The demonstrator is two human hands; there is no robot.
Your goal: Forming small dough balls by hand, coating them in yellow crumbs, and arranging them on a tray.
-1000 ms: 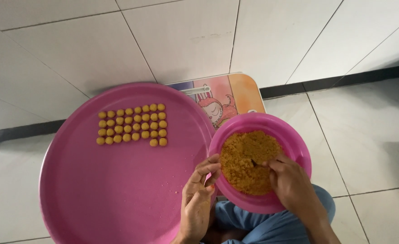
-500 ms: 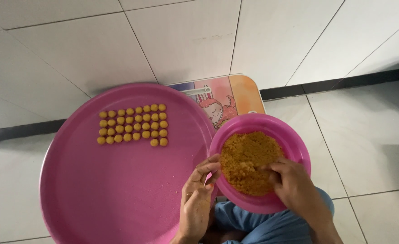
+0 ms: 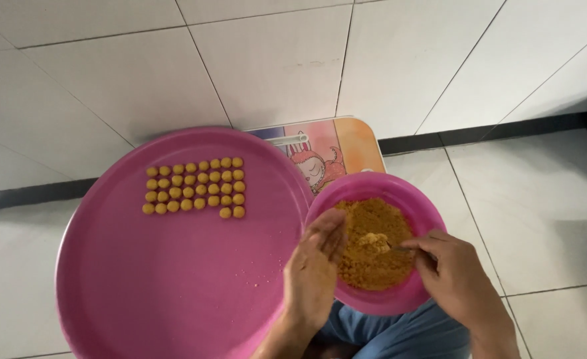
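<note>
A small pink bowl (image 3: 421,199) holds crumbly orange-brown dough (image 3: 363,266). My right hand (image 3: 454,276) grips a thin spoon (image 3: 381,242) whose tip carries a lump of the dough over the bowl. My left hand (image 3: 314,271) hovers at the bowl's left rim, fingers together and slightly cupped beside the spoon tip, holding nothing that I can see. To the left lies a large round pink tray (image 3: 174,279) with several small yellow dough balls (image 3: 195,187) lined up in neat rows near its far side.
Tray and bowl rest on a small table with a cartoon picture top (image 3: 333,151). White floor tiles (image 3: 273,60) with dark seams surround it. My knees in blue trousers (image 3: 386,332) show below the bowl. A few crumbs lie on the tray.
My left hand has risen from the bowl's lower left edge to the left rim next to the spoon. My right hand has lifted a spoonful of dough out of the heap.
</note>
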